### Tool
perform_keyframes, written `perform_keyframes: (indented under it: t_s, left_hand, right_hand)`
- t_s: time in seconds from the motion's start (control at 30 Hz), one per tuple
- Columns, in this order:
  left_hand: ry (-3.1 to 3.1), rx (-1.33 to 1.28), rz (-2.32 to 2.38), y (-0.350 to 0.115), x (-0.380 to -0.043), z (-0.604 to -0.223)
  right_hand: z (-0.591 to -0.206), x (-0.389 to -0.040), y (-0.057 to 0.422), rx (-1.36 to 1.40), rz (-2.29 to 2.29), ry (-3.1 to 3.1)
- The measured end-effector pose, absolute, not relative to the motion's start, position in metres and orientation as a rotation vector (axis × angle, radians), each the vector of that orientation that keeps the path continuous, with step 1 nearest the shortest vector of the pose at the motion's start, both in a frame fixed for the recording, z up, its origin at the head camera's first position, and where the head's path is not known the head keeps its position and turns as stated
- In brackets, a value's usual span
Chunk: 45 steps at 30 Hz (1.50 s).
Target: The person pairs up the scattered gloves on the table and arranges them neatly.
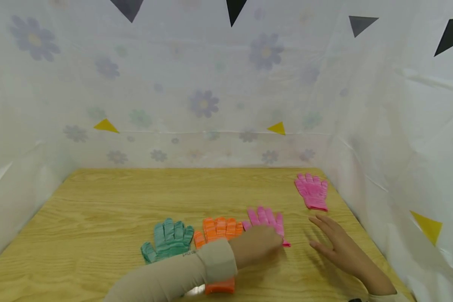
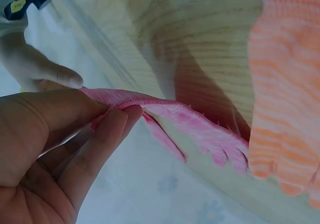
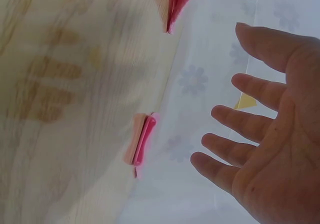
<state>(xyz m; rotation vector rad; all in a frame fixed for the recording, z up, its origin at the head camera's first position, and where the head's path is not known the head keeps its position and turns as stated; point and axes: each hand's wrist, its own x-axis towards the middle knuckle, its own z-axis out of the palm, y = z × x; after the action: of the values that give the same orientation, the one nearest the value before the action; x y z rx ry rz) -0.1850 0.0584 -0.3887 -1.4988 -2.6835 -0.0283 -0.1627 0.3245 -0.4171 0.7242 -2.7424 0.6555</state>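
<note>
My left hand (image 1: 258, 247) pinches the cuff edge of a pink knit glove (image 1: 265, 217) between thumb and fingertips. In the left wrist view the cuff of this glove (image 2: 170, 111) is lifted off the table, its fingers hanging lower beside the orange glove (image 2: 285, 94). The right hand (image 1: 341, 249) hovers over the table's right side, fingers spread and holding nothing. Beyond it, at the far right corner, lies a second pink glove (image 1: 312, 193). My left forearm crosses over the orange glove and partly hides it.
A green glove (image 1: 170, 238) lies left of the orange one, partly behind the left sleeve (image 1: 173, 272). The wooden table (image 1: 79, 235) is bounded by white floral sheeting (image 1: 204, 63) at the back and sides. Yellow and dark triangles mark the sheeting.
</note>
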Motion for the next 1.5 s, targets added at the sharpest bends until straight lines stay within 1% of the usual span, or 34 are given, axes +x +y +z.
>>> perform_keyframes:
  t_s: [0.17, 0.3, 0.53, 0.93, 1.3, 1.5]
  left_hand:
    - [-2.593, -1.559, 0.111, 0.057, -0.171, -0.392]
    - [-2.580, -1.628, 0.077, 0.056, -0.160, -0.396]
    - [-2.489, -1.661, 0.154, 0.059, -0.152, -0.402]
    - [-2.487, -1.771, 0.193, 0.064, -0.149, -0.413]
    - [-2.448, -1.685, 0.259, 0.071, -0.147, -0.422]
    - [-2.543, -1.702, 0.209, 0.072, -0.149, -0.418]
  right_hand:
    - [-0.419, -0.162, 0.325, 0.716, 0.670, -2.762]
    - [-0.420, -0.161, 0.326, 0.716, 0.672, -2.786]
    - [-0.421, -0.160, 0.326, 0.715, 0.683, -2.795]
    - [-0.422, -0.160, 0.326, 0.709, 0.677, -2.796]
    - [-0.423, -0.160, 0.327, 0.709, 0.667, -2.808]
    - [-0.422, -0.160, 0.326, 0.710, 0.676, -2.821]
